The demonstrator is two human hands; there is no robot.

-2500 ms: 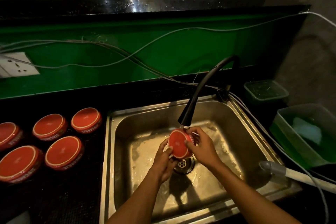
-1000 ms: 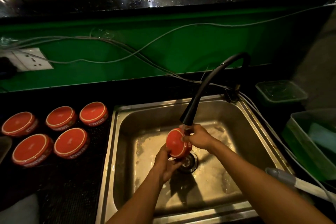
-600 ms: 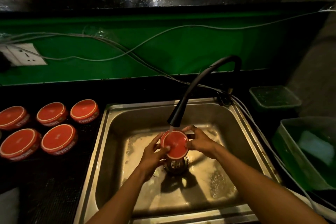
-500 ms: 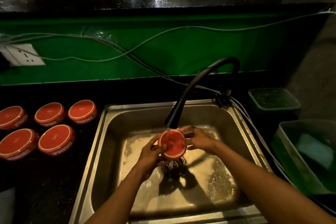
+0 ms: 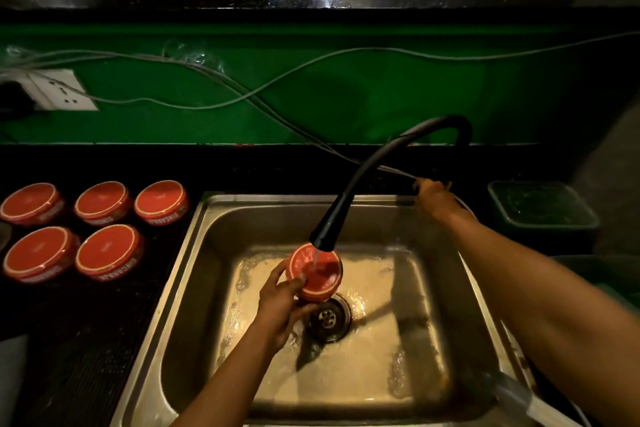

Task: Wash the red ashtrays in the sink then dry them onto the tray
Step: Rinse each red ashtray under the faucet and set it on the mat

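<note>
You're mid-wash on one red ashtray [image 5: 316, 274]: your left hand [image 5: 280, 308] grips it by the near rim, fingers curled under and thumb over the edge, holding it tilted above the drain [image 5: 327, 319] inside the sink [image 5: 214, 218], right under the black faucet head [image 5: 323, 236] with water running onto its face. Your right hand [image 5: 433, 196] is up at the back rim of the sink near the faucet base, probably at the tap control; the fingers are hidden behind the hand and blurred, so I cannot tell whether they are curled round anything. Five more red ashtrays [image 5: 104, 251] sit face down on the dark mat [image 5: 86, 340] left of the sink, in two rows, near each other but apart from the basin. Can't tell from here whether those five are washed already or waiting; no cloth-drying is visible, and I can't pick out a tray for certain. Judgement: at least this one's rinse is nearly over, drying and placing still to do. Versus half a second ago: both hands were on the ashtray under the stream then, right hand at its far edge; now the right hand has left it and reached back to the faucet base, the left alone carries it, and the ashtray is tipped more open-side up toward the water.
</note>
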